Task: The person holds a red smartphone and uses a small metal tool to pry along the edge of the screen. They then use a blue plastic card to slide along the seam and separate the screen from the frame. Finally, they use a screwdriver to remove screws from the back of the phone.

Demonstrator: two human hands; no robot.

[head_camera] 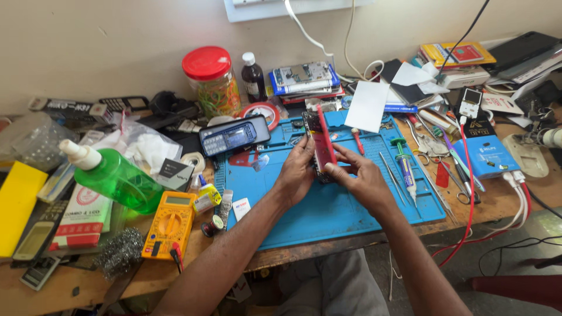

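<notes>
Both hands grip a phone over the blue mat.
Left hand (297, 172) and right hand (360, 175) fingers clamp the red-edged phone (323, 146), upright at the blue mat's (328, 213) far edge; a white card (367, 105) leans beyond.

a blue work mat (328, 216) covered the middle of the wooden surface (82, 287). a green spray bottle (114, 174) lay tilted at the left, just beside a yellow multimeter (170, 222) and a wad of steel wool (120, 251). a red-lidded jar (212, 79) of rubber bands and a small dark bottle (253, 76) stood by the wall. a keypad phone (234, 136) rested at the mat's upper left edge. scissors (462, 187), a syringe tube (405, 167) and a blue box (489, 155) lay to the right.
</notes>
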